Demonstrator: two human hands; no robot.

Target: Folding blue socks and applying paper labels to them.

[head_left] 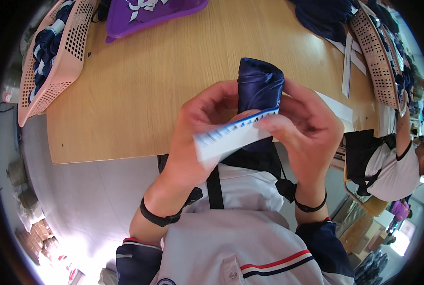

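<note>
Got my left hand and right hand gripping this roll, lengthwise near-to-far. The strip slants near-left.

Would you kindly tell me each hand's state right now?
Left hand: closed on the navy roll.
Right hand: closed on the navy roll, thumb on the white strip.

Readable text: none | white paper strip — blue printed marks along one edge — too blurred to read

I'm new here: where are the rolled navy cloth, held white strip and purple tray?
Rolled navy cloth (260, 92), head view: its upper part.
Held white strip (232, 139), head view: its middle.
Purple tray (149, 23), head view: its near rim.
</note>
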